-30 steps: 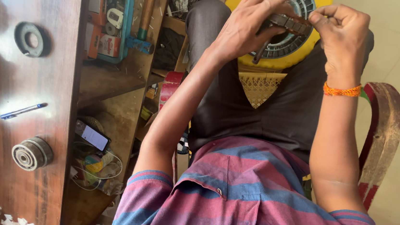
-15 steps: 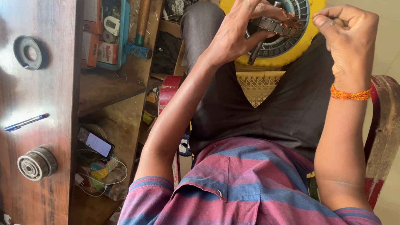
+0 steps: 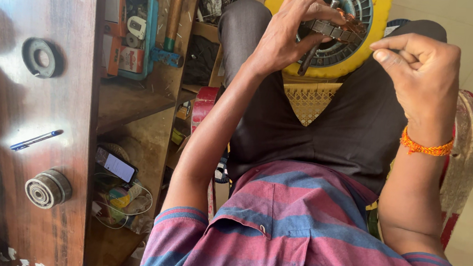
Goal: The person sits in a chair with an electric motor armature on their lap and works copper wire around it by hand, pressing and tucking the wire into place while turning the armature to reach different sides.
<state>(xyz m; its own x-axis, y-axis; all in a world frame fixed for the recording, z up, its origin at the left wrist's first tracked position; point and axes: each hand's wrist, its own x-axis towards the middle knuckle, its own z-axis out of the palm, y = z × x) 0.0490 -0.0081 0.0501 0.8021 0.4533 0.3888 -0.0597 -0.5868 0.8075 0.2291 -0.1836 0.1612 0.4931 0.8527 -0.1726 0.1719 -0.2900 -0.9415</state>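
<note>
Workshop corner with pale floor tiles; at left a dark wooden bench carrying a metal bearing, a ring and a blue pen. Beside it, shelves with a phone and a hammer. Far, above the lap: left hand, fingers clamped around a small wound armature, kept high probably for good view. Right hand just beside, thumb and forefinger pinched together, perhaps on thin wire; cannot tell. Behind, yellow-rimmed round motor part.
</note>
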